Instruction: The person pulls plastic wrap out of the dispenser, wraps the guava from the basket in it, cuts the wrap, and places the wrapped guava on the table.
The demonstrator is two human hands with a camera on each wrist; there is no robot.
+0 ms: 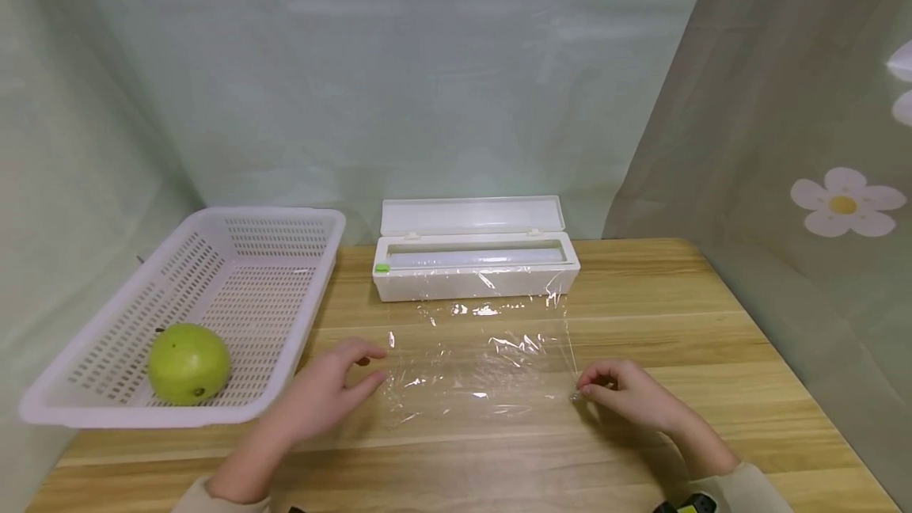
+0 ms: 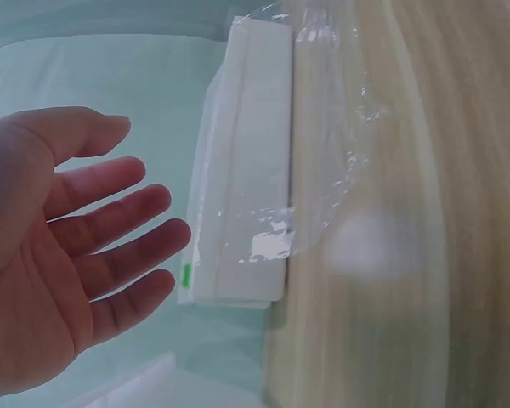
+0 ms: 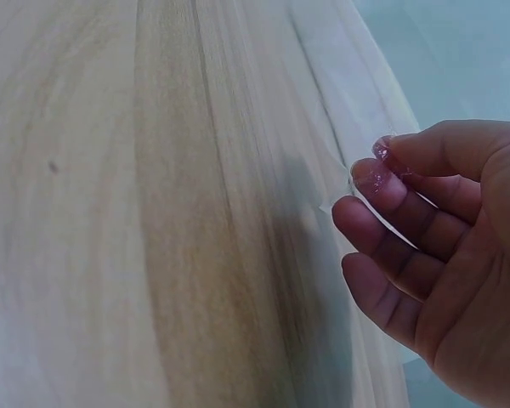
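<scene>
A sheet of clear plastic wrap (image 1: 477, 362) stretches from the white wrap dispenser box (image 1: 477, 283) toward me over the wooden table. Inside the box, whose lid (image 1: 472, 215) stands raised, lies the roll (image 1: 476, 256). My right hand (image 1: 630, 396) pinches the sheet's near right corner between thumb and fingers; in the right wrist view bunched film (image 3: 381, 170) shows at the fingertips. At the sheet's left edge is my left hand (image 1: 331, 386), its fingers spread and relaxed. The left wrist view shows that hand (image 2: 85, 229) with nothing in its grasp.
A white perforated basket (image 1: 331, 260) stands on the left of the table, holding a round green fruit (image 1: 188, 364). A small green slider (image 1: 382, 268) sits at the box's left end. Pale curtains (image 1: 456, 85) hang behind and along both sides.
</scene>
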